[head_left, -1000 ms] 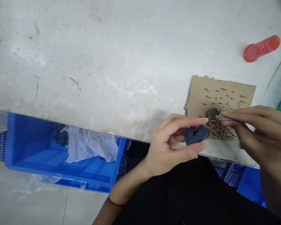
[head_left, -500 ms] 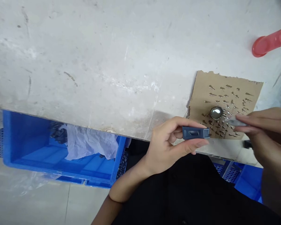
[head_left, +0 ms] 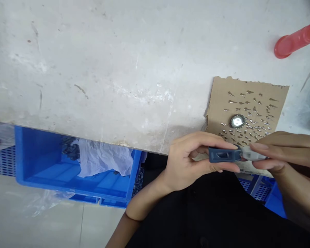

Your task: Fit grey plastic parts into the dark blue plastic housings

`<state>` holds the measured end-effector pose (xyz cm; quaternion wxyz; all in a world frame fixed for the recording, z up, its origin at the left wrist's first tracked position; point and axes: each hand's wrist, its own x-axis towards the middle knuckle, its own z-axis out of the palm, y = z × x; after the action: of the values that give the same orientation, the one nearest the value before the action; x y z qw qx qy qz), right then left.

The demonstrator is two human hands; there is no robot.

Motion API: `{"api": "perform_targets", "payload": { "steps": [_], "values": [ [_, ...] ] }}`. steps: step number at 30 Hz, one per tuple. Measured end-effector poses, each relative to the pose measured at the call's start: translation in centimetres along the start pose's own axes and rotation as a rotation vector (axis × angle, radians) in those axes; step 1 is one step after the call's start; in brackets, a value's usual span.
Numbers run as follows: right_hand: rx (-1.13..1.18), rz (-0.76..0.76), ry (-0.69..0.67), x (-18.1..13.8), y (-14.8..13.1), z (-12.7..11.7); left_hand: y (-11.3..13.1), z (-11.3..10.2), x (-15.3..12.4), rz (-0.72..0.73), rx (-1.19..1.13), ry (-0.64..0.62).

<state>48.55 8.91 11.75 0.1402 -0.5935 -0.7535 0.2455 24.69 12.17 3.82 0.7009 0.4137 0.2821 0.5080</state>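
My left hand point(head_left: 193, 162) pinches a small dark blue plastic part point(head_left: 221, 154) between thumb and fingers, held on edge at the table's front edge. My right hand point(head_left: 281, 155) grips a small pale grey applicator point(head_left: 250, 154), whose tip touches the right end of the blue part. Just behind them lies a piece of brown cardboard point(head_left: 258, 100) marked with many small glue smears, and a metal bottle cap point(head_left: 237, 121) rests on it.
A worn white table point(head_left: 119, 69) fills the upper view. A red plastic tube point(head_left: 296, 40) lies at the far right. Below the table's edge stands a blue crate point(head_left: 41, 165) with crumpled white plastic point(head_left: 100, 160) inside; more blue crates point(head_left: 260, 194) sit at the lower right.
My right hand left the bottle cap and brought the applicator down to the blue part. My left hand turned the part onto its edge and shifted slightly right.
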Motion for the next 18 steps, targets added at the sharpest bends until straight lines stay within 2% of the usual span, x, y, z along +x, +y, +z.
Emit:
{"api": "perform_targets", "payload": {
  "steps": [2,4,8,11,14,16,18],
  "values": [
    [-0.037,-0.072,-0.055,0.0,0.2,-0.2,0.1,0.0,0.0,0.006,0.048,0.004],
    [-0.047,-0.059,-0.037,0.0,-0.2,0.0,0.3,0.1,0.0,0.034,0.079,0.003],
    [0.048,0.089,0.132,0.8,-2.3,1.6,0.2,0.4,-0.1,0.098,0.094,0.029],
    [0.147,0.086,0.288,1.9,-3.7,3.3,-0.3,0.8,0.0,0.083,0.092,0.069],
    [0.198,0.082,0.435,2.9,-4.0,4.5,-1.0,1.1,0.7,0.037,-0.007,0.090],
    [0.245,0.072,0.451,3.8,-3.6,4.6,-0.9,1.1,1.2,-0.014,-0.029,0.091],
    [0.286,0.076,0.401,5.5,-2.7,3.9,0.0,0.5,1.5,-0.059,0.084,0.079]
  ]
}}
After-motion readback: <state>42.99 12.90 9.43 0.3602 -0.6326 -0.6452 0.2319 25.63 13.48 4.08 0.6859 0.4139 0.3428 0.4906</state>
